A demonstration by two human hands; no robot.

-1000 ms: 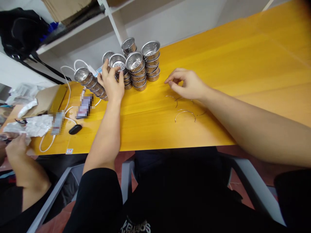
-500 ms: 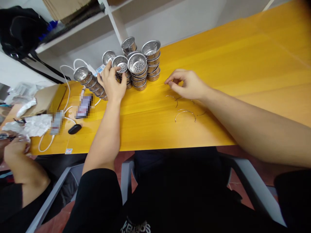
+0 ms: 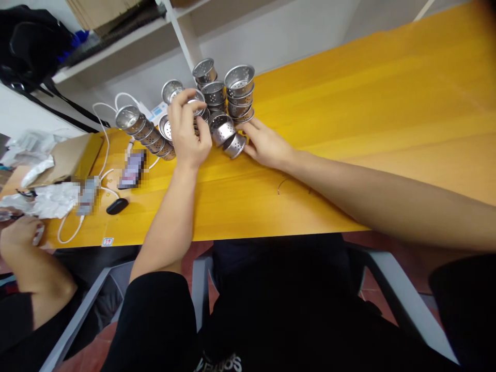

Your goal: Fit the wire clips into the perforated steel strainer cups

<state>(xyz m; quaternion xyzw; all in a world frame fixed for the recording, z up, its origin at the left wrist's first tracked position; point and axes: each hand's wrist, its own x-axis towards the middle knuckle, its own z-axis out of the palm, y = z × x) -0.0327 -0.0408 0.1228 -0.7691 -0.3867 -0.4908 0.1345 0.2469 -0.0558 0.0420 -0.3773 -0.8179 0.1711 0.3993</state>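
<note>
Perforated metal strainer cups stand in several stacks at the back of the table. My left hand (image 3: 189, 132) is at one stack (image 3: 197, 98), its curved fingers apart and partly hiding it. Whether the fingertips touch the cups I cannot tell. To its left a cup (image 3: 165, 127) shows its open mouth. My right hand (image 3: 267, 144) has thumb and fingers at a tilted strainer cup (image 3: 234, 146), low at the front. Another tilted cup (image 3: 221, 129) leans just behind it. Thin curved wires (image 3: 279, 187) lie on the table, partly covered by my right forearm.
A leaning row of nested cups (image 3: 143, 129) lies left of my left hand. Further left are a phone (image 3: 133, 169), a black mouse-like object (image 3: 117, 206), white cables and a cardboard box (image 3: 70, 155). A co-worker's hand (image 3: 21, 235) is at the far left.
My right hand has moved left from above the wires to the front cups. My left hand has shifted slightly right. The front stack, upright before, now shows tilted cups.
</note>
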